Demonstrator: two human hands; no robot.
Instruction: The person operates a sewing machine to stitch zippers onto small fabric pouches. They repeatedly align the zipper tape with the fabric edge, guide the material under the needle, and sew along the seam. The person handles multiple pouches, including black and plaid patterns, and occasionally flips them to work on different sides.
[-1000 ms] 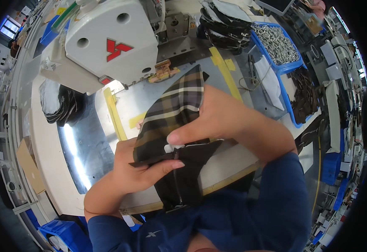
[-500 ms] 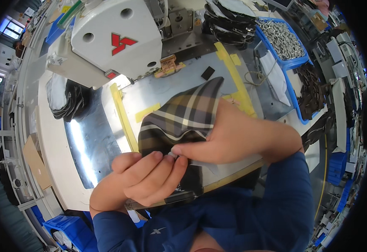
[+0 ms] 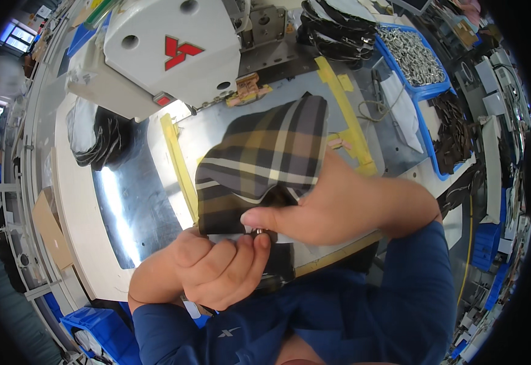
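A plaid fabric piece (image 3: pixel 265 146) in grey, tan, black and white is spread up from my hands over the machine bed. My right hand (image 3: pixel 338 204) grips its right edge, fingers hidden behind the cloth and thumb across the front at the lower edge. Below that thumb, my left hand (image 3: pixel 223 267) is closed, its fingertips pinching a small shiny metal piece (image 3: pixel 259 231) at the cloth's lower edge. What kind of fitting it is cannot be made out. The white sewing machine head (image 3: pixel 174 55) stands just beyond the cloth.
Yellow tape strips (image 3: pixel 179 167) mark the machine bed. Stacks of dark, pale-backed pieces stand at the left (image 3: pixel 98 137) and far back (image 3: pixel 338 30). On the right, a blue bin (image 3: pixel 412 58) holds metal rings or buckles; another bin has brown strips (image 3: pixel 451 134). Scissors (image 3: pixel 376 82) lie nearby.
The cloth has flattened and spread upward, now covering the small dark patch on the bed. My left fingers have curled tighter and dropped slightly; the metal piece shows more.
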